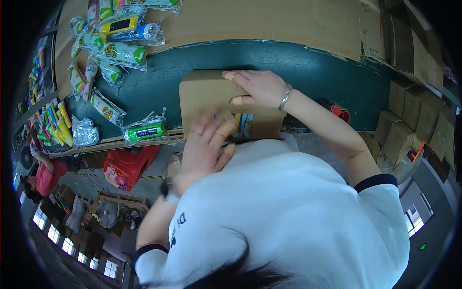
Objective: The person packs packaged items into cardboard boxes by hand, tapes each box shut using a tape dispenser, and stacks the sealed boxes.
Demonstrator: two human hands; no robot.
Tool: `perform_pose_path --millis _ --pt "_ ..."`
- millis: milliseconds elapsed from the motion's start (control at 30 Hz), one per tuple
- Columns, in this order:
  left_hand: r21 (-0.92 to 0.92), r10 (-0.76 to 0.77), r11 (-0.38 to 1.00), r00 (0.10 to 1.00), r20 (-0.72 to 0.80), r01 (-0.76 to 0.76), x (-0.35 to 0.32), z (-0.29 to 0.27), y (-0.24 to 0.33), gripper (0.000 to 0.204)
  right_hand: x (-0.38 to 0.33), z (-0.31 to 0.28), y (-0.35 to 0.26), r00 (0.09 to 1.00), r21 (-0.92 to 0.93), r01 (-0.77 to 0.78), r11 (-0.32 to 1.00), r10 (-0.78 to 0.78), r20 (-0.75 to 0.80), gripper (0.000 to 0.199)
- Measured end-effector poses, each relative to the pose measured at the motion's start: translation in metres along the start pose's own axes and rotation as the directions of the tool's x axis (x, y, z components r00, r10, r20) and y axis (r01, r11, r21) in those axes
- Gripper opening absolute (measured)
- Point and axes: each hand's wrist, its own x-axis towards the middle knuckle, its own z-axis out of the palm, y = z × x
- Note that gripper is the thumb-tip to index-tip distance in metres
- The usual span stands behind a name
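In front of my body stands a brown cardboard box (202,89), partly open on the side toward me. Through the gap, colourful packed items (245,124) show in part. My right hand (263,89) grips the box's top flap, fingers at the far edge and thumb nearer me. Over the near left part of the box is my left hand (207,139), slightly blurred, its fingers stretched and its thumb apart. Whether it touches the box is hard to make out. Tan covers sit on several fingertips of both hands.
Plastic-wrapped toys (125,50) pile up at the far left of the green table (269,55). A green wrapped toy (144,132) lies left of the box, a red tape roll (341,114) right. Stacked cartons (399,135) stand at right, a red stool (127,166) at lower left. Another person (45,176) works far left.
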Motion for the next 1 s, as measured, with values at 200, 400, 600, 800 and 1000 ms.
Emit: perform_pose_path --millis 200,400,600,800,1000 --pt "0.252 -0.046 0.953 0.901 -0.432 0.17 0.074 0.051 -0.046 0.055 0.001 -0.009 -0.007 0.995 -0.047 -0.101 0.994 0.1 -0.023 0.045" --pt "0.313 0.027 0.937 0.864 -0.502 0.153 0.078 0.063 -0.059 0.039 -0.042 0.014 -0.094 0.906 -0.254 -0.098 0.962 -0.019 -0.424 0.05" --pt "0.33 0.068 0.933 0.83 -0.554 0.144 0.072 0.068 -0.056 0.033 -0.038 0.043 -0.035 0.866 -0.324 -0.331 0.886 0.15 -0.476 0.052" --pt "0.352 0.063 0.92 0.823 -0.565 0.171 0.072 0.07 -0.06 0.031 -0.056 0.047 -0.04 0.716 -0.126 -0.467 0.876 0.29 -0.635 0.054" --pt "0.347 0.149 0.935 0.808 -0.57 0.073 0.072 0.069 -0.059 0.026 -0.069 0.071 -0.044 0.697 -0.196 -0.452 0.87 0.207 -0.687 0.057"
